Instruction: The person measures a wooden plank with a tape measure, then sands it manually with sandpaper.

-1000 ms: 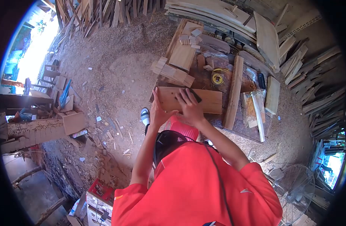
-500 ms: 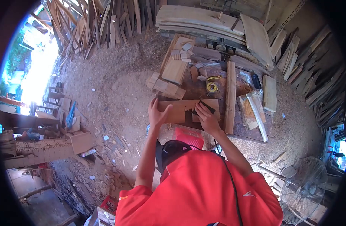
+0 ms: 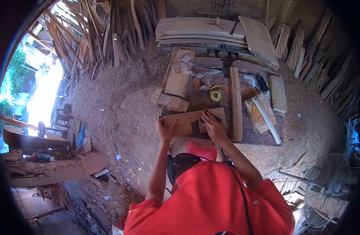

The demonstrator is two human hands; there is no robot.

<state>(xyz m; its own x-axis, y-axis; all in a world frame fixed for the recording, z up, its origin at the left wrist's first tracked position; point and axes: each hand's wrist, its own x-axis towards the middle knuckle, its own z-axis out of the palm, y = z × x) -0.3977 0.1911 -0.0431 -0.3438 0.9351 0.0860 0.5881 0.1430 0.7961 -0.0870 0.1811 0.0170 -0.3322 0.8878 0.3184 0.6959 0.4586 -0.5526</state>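
A flat wooden board (image 3: pixel 183 123) with a dark notch-like patch lies at the near edge of the low worktable (image 3: pixel 250 135). My left hand (image 3: pixel 164 128) grips the board's left end, thumb on top and fingers round the far edge. On the board's right part my right hand (image 3: pixel 212 124) presses down on a dark, flat block (image 3: pixel 215 115), which is partly hidden under the fingers. Beyond the board sits a yellow tape measure (image 3: pixel 216 96). To the right, a thick wooden strip (image 3: pixel 236 103) stretches away from me.
Wood pieces (image 3: pixel 177 84) lie at the table's back left. A metal-coloured bar (image 3: pixel 267 120) and a black object (image 3: pixel 261 83) are on the right. Large planks (image 3: pixel 201 27) are stacked behind. A red stool (image 3: pixel 202 150) stands below the near edge, a fan (image 3: pixel 327 190) at right.
The board's left end has come nearer to me, so it lies more slanted. Both hands remain on it, and the right hand with the dark block sits slightly further left. The whole view has shifted.
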